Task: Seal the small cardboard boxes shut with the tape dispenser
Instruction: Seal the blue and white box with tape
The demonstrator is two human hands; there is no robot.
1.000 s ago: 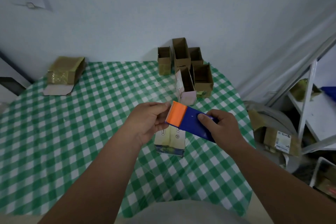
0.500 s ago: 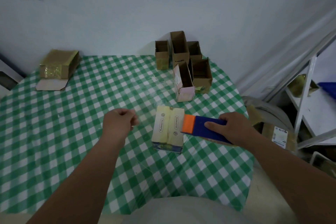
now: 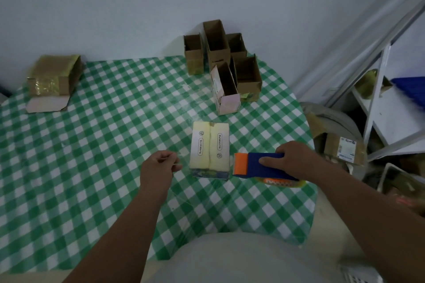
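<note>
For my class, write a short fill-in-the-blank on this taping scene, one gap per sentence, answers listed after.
1. The right hand grips the blue and ____ tape dispenser.
2. The pale box in front of the person has its top flaps ____.
3. The tablecloth is checked white and ____.
4. The left hand is to the ____ of the pale box.

Answers: orange; closed; green; left

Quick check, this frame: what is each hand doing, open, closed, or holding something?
Left hand: fingers pinched on a clear tape strip beside the small box.
Right hand: grips the tape dispenser.
</note>
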